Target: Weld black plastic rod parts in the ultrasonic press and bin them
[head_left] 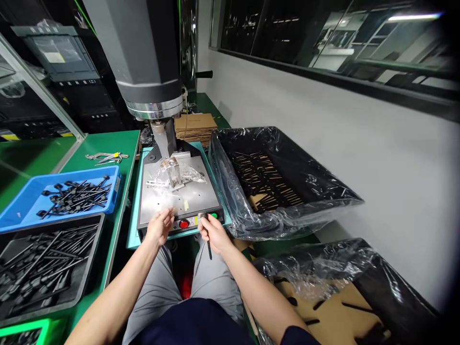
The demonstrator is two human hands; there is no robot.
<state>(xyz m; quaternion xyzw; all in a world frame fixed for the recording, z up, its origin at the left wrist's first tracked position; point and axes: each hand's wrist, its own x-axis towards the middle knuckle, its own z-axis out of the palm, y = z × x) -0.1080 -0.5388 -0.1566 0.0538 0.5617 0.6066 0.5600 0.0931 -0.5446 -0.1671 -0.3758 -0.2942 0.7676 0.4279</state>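
Observation:
My right hand [212, 232] is closed around a thin black rod-like part [209, 250], whose ribbed lower end sticks out below the fingers. It is beside the green button [214, 216] on the machine's front panel. My left hand [160, 225] hovers by the front edge of the metal base plate [165, 199], left of the red button [184, 224]. Its fingers are curled together; anything between them is too small to make out. Ahead of both hands, a metal fixture [174, 173] wrapped in clear plastic stands under the machine's pressing head [165, 139].
On the left are a blue tray [115, 191] and a black tray [94, 258] of black rod parts, with pliers [107, 156] behind. On the right, a plastic-lined bin [309, 187] contains rows of parts; another lined box [334, 311] sits nearer. Flat cardboard [194, 123] is stacked behind.

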